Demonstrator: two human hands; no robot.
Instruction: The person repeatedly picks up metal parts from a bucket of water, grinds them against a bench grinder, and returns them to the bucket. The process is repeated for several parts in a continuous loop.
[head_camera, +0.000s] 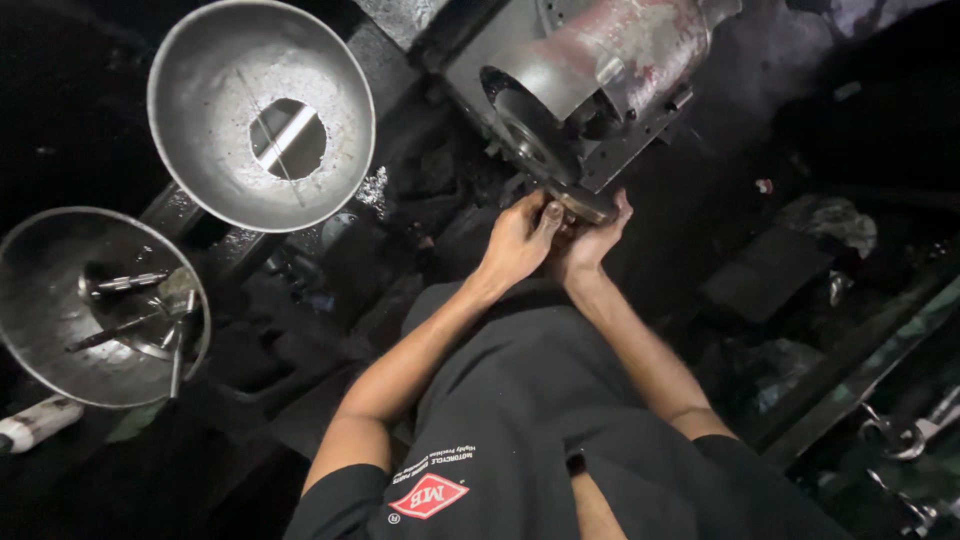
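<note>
A grey metal machine housing (590, 70) with a round opening lies at the top centre. Below its lower edge sits a small brownish round metal part (585, 203). My left hand (520, 238) grips that part from the left, thumb pressed against it. My right hand (592, 240) cups it from below and the right, fingers curled up around it. Both hands are close together and touch each other. Most of the part is hidden by my fingers.
A large metal bowl with a hole in its bottom (262, 112) stands at upper left. A second metal bowl (100, 305) at far left holds several tools. A white tube (38, 422) lies bottom left. Metal rails and wrenches (905, 435) lie at right.
</note>
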